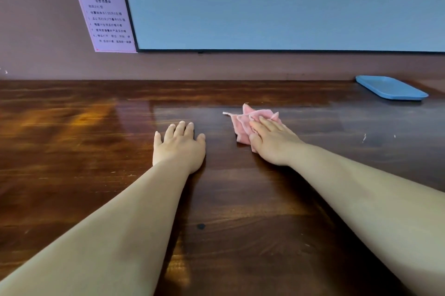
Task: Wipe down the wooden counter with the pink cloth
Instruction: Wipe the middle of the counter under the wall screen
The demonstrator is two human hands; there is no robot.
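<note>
The dark wooden counter (96, 151) fills the lower part of the view. A crumpled pink cloth (243, 122) lies on it right of centre. My right hand (272, 139) presses flat on the cloth with straight fingers, covering its near right part. My left hand (179, 146) rests palm down on the bare wood, a short way left of the cloth, fingers straight and slightly spread. A damp sheen shows on the wood behind both hands.
A blue tray (391, 88) sits at the back right of the counter by the wall. A large black-framed screen (277, 6) hangs on the brown wall above, with a pink printed notice (106, 13) to its left.
</note>
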